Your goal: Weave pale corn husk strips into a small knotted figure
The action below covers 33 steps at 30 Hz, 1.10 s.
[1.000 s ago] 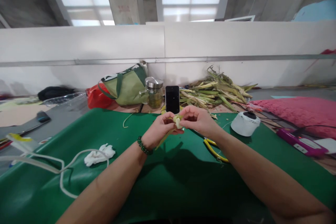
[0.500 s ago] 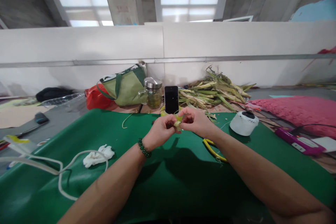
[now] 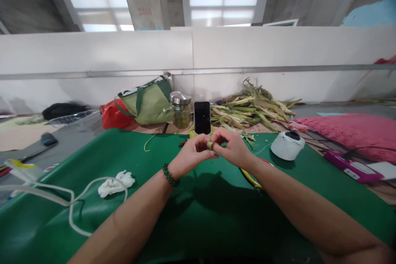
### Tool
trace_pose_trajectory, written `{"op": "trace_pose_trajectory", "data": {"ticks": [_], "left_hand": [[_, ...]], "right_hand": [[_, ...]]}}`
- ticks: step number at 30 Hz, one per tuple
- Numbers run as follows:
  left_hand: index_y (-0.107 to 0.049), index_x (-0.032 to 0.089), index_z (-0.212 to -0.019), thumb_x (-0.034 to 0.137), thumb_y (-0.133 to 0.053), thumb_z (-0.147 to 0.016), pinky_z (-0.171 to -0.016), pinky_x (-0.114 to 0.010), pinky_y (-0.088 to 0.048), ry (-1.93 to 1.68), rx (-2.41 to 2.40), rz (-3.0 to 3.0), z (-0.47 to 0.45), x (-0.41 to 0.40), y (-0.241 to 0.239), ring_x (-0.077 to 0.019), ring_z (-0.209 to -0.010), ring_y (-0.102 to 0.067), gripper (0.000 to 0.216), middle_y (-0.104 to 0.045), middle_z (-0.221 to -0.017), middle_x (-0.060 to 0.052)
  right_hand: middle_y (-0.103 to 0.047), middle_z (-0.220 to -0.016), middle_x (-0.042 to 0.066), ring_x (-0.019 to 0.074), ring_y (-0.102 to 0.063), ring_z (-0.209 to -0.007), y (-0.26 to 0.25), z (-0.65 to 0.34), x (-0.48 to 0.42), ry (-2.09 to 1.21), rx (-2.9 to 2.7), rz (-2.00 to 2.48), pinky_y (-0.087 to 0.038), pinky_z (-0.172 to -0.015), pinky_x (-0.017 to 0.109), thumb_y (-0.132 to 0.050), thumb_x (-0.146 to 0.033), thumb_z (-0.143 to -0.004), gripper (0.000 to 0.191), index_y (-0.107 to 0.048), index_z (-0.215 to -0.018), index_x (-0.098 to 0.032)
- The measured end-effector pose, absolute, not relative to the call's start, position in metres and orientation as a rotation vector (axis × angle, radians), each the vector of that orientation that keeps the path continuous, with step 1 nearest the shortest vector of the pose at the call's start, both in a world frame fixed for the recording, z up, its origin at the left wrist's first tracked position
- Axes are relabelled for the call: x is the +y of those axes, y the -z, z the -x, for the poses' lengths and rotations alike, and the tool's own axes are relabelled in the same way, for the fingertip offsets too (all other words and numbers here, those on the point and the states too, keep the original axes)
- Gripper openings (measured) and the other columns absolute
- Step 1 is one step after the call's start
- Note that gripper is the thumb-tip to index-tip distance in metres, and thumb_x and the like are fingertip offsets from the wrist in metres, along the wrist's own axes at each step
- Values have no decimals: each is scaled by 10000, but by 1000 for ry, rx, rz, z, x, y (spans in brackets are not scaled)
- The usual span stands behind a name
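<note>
Close together over the middle of the green mat [image 3: 198, 218], my two hands pinch a small yellow-green roll [image 3: 210, 145] that looks like a coiled strip of plant leaf. My left hand [image 3: 194, 150], with a dark green bead bracelet [image 3: 170, 175] at its wrist, grips it from the left. Thumb and fingers of my right hand [image 3: 230, 144] close on its right side. Part of the roll is hidden by the fingertips. Just behind the hands a black-screened phone [image 3: 202, 117] stands upright. A yellow-handled tool [image 3: 251, 178] lies partly under my right forearm.
A heap of plant stalks and leaves [image 3: 256, 105] lies at the back. Left of it stand a glass mug [image 3: 181, 115] and a green bag [image 3: 147, 105]. A white-wrapped spool [image 3: 287, 146] sits to the right. Crumpled tissue [image 3: 116, 183] and a white cable [image 3: 71, 210] lie left.
The loose strand above the fingers no longer shows, and the roll looks more compact. My right fingers have shifted slightly around it. My right forearm covers more of the yellow-handled tool.
</note>
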<state>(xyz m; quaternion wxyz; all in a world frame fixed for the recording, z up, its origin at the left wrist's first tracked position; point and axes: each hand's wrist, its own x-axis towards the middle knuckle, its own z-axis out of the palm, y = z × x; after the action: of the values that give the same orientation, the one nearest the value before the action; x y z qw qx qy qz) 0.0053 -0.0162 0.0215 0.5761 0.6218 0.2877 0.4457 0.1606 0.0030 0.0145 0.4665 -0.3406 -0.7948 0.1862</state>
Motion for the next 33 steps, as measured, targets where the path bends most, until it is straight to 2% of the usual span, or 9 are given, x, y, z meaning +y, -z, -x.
{"op": "trace_pose_trajectory", "data": {"ticks": [8,12,14,16,20,24,27,30,33], "left_hand": [[-465,172,-672,170,-619,-662,-621,-260,-528,-1083,802,-1447,-6,-11,-14,-105,-597,-615,155,-536,-613,57],[-439,186,-710,168,-585,-692,-586,-250,-531,-1167,876,-1428,-6,-10,-13,-104,-571,-617,148,-555,-612,59],[-427,196,-731,175,-585,-704,-606,-267,-544,-1186,863,-1440,-6,-10,-13,-104,-576,-612,162,-548,-613,65],[-433,199,-739,188,-588,-716,-643,-293,-557,-1187,840,-1491,-7,-11,-12,-106,-597,-599,157,-534,-616,64],[-457,193,-724,207,-603,-725,-675,-298,-551,-1203,821,-1617,-9,-12,-11,-109,-636,-570,147,-507,-638,53],[-496,184,-781,237,-614,-735,-652,-271,-512,-1198,855,-1702,-9,-12,-10,-120,-649,-583,137,-566,-669,31],[-558,161,-785,207,-614,-718,-654,-261,-487,-1174,953,-1815,-7,-12,-10,-130,-668,-589,98,-607,-689,5],[-585,149,-739,188,-619,-693,-671,-265,-496,-1137,947,-1799,-6,-11,-11,-129,-671,-592,69,-614,-693,2],[-601,145,-745,194,-644,-669,-701,-275,-514,-1088,848,-1649,-6,-9,-12,-126,-686,-608,99,-624,-717,4]], "right_hand": [[-547,-675,11,136,-488,-646,-9,-157,3,-243,-1938,783,-417,-607,262,-518,-146,-724,79,-503,-669,-201],[-599,-749,42,163,-537,-725,-15,-162,-1,-223,-2044,651,-444,-681,302,-538,-206,-796,58,-580,-756,-197],[-610,-741,44,164,-549,-732,-18,-163,-1,-306,-2036,657,-445,-695,309,-512,-247,-837,138,-599,-744,-194],[-603,-706,35,149,-541,-671,-20,-163,1,-459,-1934,745,-440,-639,290,-512,-293,-842,168,-601,-748,-185],[-605,-680,15,118,-517,-573,-24,-165,7,-831,-1853,888,-410,-535,249,-627,-364,-738,232,-616,-843,-157],[-615,-687,14,109,-528,-586,-27,-169,11,-1069,-1875,920,-411,-542,233,-675,-373,-676,257,-609,-776,-146],[-559,-605,-15,88,-463,-538,-28,-173,14,-986,-1927,982,-354,-500,212,-686,-368,-653,244,-599,-698,-144],[-525,-573,-18,86,-431,-543,-29,-175,14,-787,-1977,1009,-320,-501,210,-645,-341,-690,224,-584,-606,-142],[-520,-571,-18,83,-422,-540,-31,-175,12,-680,-2028,992,-310,-506,210,-610,-301,-725,201,-589,-602,-143]]}}
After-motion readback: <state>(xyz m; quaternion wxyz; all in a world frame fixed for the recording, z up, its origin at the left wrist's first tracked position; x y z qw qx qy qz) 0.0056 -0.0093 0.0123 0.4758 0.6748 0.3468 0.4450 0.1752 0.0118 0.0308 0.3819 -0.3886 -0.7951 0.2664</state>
